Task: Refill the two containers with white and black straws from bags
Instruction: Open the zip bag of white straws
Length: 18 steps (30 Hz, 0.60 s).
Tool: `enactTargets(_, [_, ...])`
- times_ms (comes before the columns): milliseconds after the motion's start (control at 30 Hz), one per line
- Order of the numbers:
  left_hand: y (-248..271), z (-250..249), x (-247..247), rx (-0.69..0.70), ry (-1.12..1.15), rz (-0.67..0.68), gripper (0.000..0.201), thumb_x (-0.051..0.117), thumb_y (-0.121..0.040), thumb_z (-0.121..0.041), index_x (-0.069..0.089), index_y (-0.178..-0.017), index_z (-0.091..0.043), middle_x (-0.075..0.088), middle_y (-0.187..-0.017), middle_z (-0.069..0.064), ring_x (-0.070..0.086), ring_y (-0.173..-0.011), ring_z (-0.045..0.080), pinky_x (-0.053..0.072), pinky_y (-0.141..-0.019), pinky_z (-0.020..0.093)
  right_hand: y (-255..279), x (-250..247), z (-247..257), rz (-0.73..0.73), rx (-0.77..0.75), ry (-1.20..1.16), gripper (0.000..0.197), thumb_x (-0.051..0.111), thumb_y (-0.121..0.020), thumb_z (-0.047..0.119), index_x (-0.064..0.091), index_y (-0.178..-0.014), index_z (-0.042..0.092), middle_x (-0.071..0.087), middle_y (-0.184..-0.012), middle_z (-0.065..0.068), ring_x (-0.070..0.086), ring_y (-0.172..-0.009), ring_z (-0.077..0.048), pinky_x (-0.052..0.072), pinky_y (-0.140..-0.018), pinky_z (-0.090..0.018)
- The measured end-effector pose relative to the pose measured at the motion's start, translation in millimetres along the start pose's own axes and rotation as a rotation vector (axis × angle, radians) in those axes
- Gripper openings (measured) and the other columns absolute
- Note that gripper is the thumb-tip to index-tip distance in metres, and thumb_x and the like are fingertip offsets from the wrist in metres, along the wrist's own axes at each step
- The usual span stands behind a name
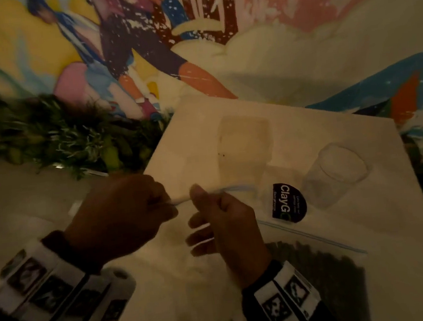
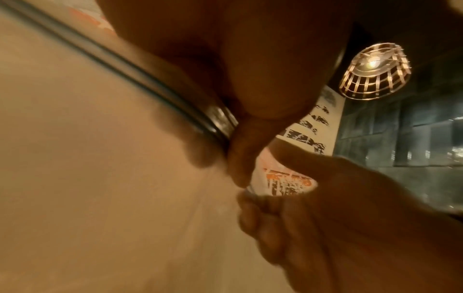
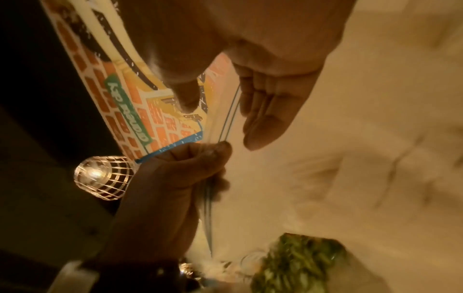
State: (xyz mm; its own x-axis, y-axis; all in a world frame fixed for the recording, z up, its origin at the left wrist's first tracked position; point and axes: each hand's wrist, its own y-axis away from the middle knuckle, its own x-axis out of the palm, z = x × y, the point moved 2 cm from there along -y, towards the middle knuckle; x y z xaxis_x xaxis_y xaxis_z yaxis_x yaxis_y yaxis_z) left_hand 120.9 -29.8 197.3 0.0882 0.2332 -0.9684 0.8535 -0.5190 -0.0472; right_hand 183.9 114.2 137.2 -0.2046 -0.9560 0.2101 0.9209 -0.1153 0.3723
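Both hands hold up a clear zip bag of white straws [image 1: 165,271] by its blue zip strip [image 1: 234,188]. My left hand [image 1: 166,203] pinches the strip's left end, knuckles curled. My right hand [image 1: 198,193] pinches it just to the right between thumb and forefinger, the other fingers loose. In the right wrist view the zip strip [image 3: 229,119] runs between thumb and fingers. A second zip bag with black straws [image 1: 321,277] lies at the lower right. A clear glass [image 1: 338,172] and a taller, blurred container [image 1: 246,151] stand on the white table [image 1: 197,135]; nothing shows inside either.
A round black ClayGo sticker [image 1: 287,203] lies on the table near the glass. Green plants [image 1: 43,132] line the table's left side. A painted mural wall [image 1: 139,49] rises behind. A wire pendant lamp [image 2: 375,69] hangs overhead.
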Motion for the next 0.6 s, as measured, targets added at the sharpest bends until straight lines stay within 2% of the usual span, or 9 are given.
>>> enactTargets(67, [29.0, -28.4, -2.5, -0.058, -0.011, 0.065, 0.016, 0.063, -0.078, -0.044, 0.070, -0.076, -0.029, 0.055, -0.064, -0.014, 0.051, -0.057, 0.003, 0.040, -0.051, 0.018, 8.9, 3.5, 3.6, 0.027, 0.015, -0.015, 0.031, 0.068, -0.084, 0.039, 0.064, -0.090, 0.009, 0.067, -0.072, -0.006, 0.065, -0.059, -0.024, 0.056, -0.054, -0.033])
enactTargets(133, [50.8, -48.0, 0.8, -0.127, 0.026, 0.182, 0.018, 0.059, -0.081, -0.048, 0.066, -0.088, -0.034, 0.058, -0.075, -0.015, 0.056, -0.065, 0.003, 0.045, -0.060, 0.015, 13.7, 4.5, 0.9, 0.027, -0.039, 0.052, 0.018, 0.065, -0.088, 0.026, 0.067, -0.081, 0.011, 0.069, -0.072, -0.008, 0.069, -0.068, -0.029, 0.060, -0.061, -0.041])
enactTargets(233, [65.6, -53.2, -3.1, -0.287, 0.312, 0.380, 0.026, 0.065, -0.074, -0.052, 0.059, -0.095, -0.039, 0.067, -0.075, -0.014, 0.063, -0.066, 0.000, 0.050, -0.062, 0.016, 21.3, -1.5, -2.6, -0.002, -0.137, 0.124, 0.021, 0.062, -0.091, 0.015, 0.071, -0.072, 0.013, 0.069, -0.070, -0.010, 0.067, -0.068, -0.033, 0.060, -0.062, -0.045])
enactTargets(267, [64.9, -51.4, -5.5, -0.301, 0.432, 0.378, 0.027, 0.066, -0.072, -0.051, 0.060, -0.095, -0.037, 0.070, -0.074, -0.013, 0.065, -0.063, 0.001, 0.055, -0.061, 0.021, 23.5, -4.9, -2.2, -0.005, -0.165, 0.122, 0.024, 0.061, -0.091, 0.012, 0.071, -0.070, 0.016, 0.069, -0.068, -0.009, 0.066, -0.066, -0.033, 0.058, -0.061, -0.047])
enactTargets(300, [61.3, -48.3, -7.1, -0.305, 0.527, 0.319, 0.025, 0.066, -0.072, -0.047, 0.061, -0.093, -0.034, 0.072, -0.073, -0.010, 0.067, -0.060, 0.004, 0.058, -0.060, 0.026, 26.3, -7.8, 0.6, -0.005, -0.187, 0.117, 0.024, 0.061, -0.091, 0.010, 0.072, -0.072, 0.019, 0.069, -0.067, -0.007, 0.064, -0.064, -0.030, 0.057, -0.061, -0.047])
enactTargets(367, [46.2, -41.4, -5.3, -0.307, 0.605, 0.142, 0.017, 0.066, -0.076, -0.038, 0.063, -0.087, -0.026, 0.071, -0.068, -0.001, 0.068, -0.056, 0.011, 0.059, -0.055, 0.031, 30.6, -11.5, 5.8, 0.013, -0.202, 0.109, 0.017, 0.062, -0.090, 0.007, 0.069, -0.085, 0.021, 0.071, -0.068, -0.008, 0.065, -0.060, -0.024, 0.058, -0.058, -0.042])
enactTargets(433, [31.7, -39.4, 5.7, -0.315, 0.656, 0.065, 0.019, 0.065, -0.078, -0.038, 0.063, -0.084, -0.020, 0.070, -0.066, 0.002, 0.067, -0.054, 0.012, 0.058, -0.053, 0.029, 32.8, -11.4, 6.7, 0.040, -0.199, 0.133, 0.005, 0.062, -0.091, 0.009, 0.066, -0.092, 0.011, 0.070, -0.069, -0.012, 0.063, -0.053, -0.020, 0.056, -0.051, -0.032])
enactTargets(500, [24.5, -39.2, 20.8, -0.356, 0.757, 0.065, 0.022, 0.068, -0.077, -0.037, 0.064, -0.080, -0.017, 0.070, -0.066, 0.004, 0.068, -0.054, 0.014, 0.057, -0.053, 0.027, 33.1, -11.5, 2.7, 0.018, -0.215, 0.179, 0.012, 0.059, -0.093, 0.012, 0.066, -0.087, 0.005, 0.067, -0.067, -0.012, 0.061, -0.050, -0.016, 0.052, -0.048, -0.027])
enactTargets(600, [21.8, -35.2, 34.3, -0.374, 0.894, 0.035, 0.021, 0.069, -0.078, -0.033, 0.066, -0.077, -0.013, 0.069, -0.065, 0.008, 0.066, -0.052, 0.016, 0.054, -0.051, 0.025, 33.2, -10.6, -0.3, -0.021, -0.224, 0.218, 0.018, 0.056, -0.095, 0.012, 0.068, -0.083, 0.005, 0.066, -0.069, -0.008, 0.060, -0.057, -0.015, 0.051, -0.052, -0.026])
